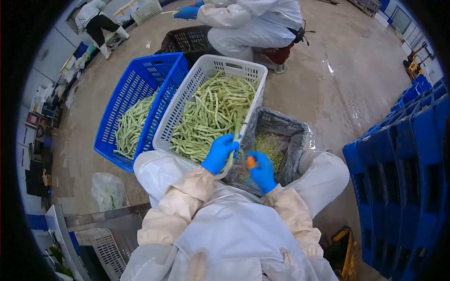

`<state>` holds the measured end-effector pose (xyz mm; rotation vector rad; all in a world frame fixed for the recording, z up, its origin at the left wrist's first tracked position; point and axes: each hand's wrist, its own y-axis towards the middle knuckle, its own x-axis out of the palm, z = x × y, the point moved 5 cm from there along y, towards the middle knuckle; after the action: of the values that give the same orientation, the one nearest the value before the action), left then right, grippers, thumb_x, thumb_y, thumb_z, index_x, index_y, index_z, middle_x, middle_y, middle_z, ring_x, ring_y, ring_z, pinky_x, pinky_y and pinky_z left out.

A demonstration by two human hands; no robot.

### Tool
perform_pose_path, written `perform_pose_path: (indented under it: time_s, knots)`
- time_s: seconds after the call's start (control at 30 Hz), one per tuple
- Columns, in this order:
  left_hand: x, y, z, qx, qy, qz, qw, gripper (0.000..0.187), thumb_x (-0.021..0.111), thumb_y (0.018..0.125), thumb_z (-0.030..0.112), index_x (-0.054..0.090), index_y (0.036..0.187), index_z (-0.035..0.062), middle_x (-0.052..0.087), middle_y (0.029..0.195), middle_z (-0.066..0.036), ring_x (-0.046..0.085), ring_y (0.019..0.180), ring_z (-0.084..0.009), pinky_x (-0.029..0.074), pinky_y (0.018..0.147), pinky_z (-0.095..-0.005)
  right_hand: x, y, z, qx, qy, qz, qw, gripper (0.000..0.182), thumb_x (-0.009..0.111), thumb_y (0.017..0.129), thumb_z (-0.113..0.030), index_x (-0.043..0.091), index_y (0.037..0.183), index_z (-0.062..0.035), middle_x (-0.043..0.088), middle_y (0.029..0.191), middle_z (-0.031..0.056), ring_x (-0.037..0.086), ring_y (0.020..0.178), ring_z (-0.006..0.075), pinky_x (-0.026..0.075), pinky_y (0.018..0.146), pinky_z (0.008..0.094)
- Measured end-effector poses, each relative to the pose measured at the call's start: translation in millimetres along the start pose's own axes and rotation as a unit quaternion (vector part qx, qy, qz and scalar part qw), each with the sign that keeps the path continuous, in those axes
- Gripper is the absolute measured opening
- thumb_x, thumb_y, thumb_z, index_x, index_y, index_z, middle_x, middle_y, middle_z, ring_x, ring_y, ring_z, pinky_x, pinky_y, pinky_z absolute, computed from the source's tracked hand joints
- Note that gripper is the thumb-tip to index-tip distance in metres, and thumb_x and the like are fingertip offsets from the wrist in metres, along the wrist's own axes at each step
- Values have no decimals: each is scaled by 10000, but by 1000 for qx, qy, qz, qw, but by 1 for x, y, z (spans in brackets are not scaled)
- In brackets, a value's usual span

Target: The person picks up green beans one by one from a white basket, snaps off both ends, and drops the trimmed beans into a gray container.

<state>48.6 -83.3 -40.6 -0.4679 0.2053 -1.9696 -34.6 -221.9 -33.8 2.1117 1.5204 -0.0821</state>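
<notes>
My left hand, in a blue glove, is closed around a few long green beans at the near right corner of the white crate. The beans stand roughly upright, their lower ends below the hand. Inside that crate lies a big heap of pale green beans. My right hand, also blue-gloved and slightly blurred, grips a small tool with an orange handle; its blade or tip cannot be made out. Under and beyond this hand is a bin lined with dark plastic, with green trimmings in it.
A blue crate with more beans touches the white crate's left side. Beyond stands a black crate, near a seated co-worker. Another person bends at far left. Blue pallets are stacked at right. A plastic bag lies at left.
</notes>
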Motion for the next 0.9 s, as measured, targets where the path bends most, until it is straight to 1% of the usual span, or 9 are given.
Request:
perform_pose_path:
  time_s: [0.1,0.23,0.3,0.4,0.43,0.53,0.73,0.83,0.9]
  knots:
    - [-5,-13,4,-38,121,-70,989,280,525,820,77,546,1076,-35,574,720,-42,539,577,-98,462,555,-226,-47,2,77,182,147,201,951,100,586,770,-106,583,854,-52,538,716,128,540,634,242,434,610,314]
    - [-31,-21,-17,-109,177,-95,974,284,545,814,96,578,1073,-14,608,738,-59,564,626,-92,465,560,-221,-77,4,82,268,-80,145,949,110,584,764,-79,590,872,-60,550,800,135,553,694,274,446,638,343]
    - [-35,-21,-22,-67,262,-88,959,267,546,797,90,595,1039,-10,621,748,-84,578,626,-131,472,577,-257,-51,9,46,50,-170,85,980,205,596,747,-70,584,952,-70,548,884,128,551,782,306,454,685,376]
    - [-37,-21,-23,26,400,-91,912,258,556,772,99,615,1005,5,633,767,-125,600,643,-201,480,612,-312,-30,24,-4,-45,-142,6,989,278,577,734,-20,575,1009,-62,537,969,136,515,905,323,430,772,384]
    - [-36,-21,-22,79,452,-102,883,266,564,765,115,619,1006,16,632,776,-140,607,661,-232,481,631,-330,-29,24,-4,-45,-142,6,989,278,577,734,-20,575,1009,-62,537,969,136,515,905,323,430,772,384]
    - [-32,-22,-19,52,472,-118,872,276,583,749,143,625,997,31,625,768,-155,604,674,-269,477,638,-342,-20,20,-4,-78,-171,-78,979,316,569,730,-20,577,1040,-78,541,961,127,517,920,307,419,821,385]
    - [-23,-28,1,48,486,-125,864,255,596,767,160,627,985,30,621,721,-132,603,655,-234,473,620,-321,-8,10,15,-51,-187,-163,967,358,565,699,-8,571,1040,-118,547,905,107,526,911,296,349,902,465]
    - [-26,-26,-4,31,414,-117,902,231,586,794,137,619,995,27,614,696,-103,593,637,-163,466,606,-284,-4,4,19,-45,-220,-112,968,198,536,785,-45,578,979,-53,563,810,85,551,763,257,433,752,379]
    - [-28,-21,-24,50,355,-100,928,217,575,810,129,617,993,19,619,719,-85,585,651,-135,465,608,-269,-2,-7,51,188,132,4,973,144,540,833,-89,574,952,-15,557,769,39,539,678,166,446,683,307]
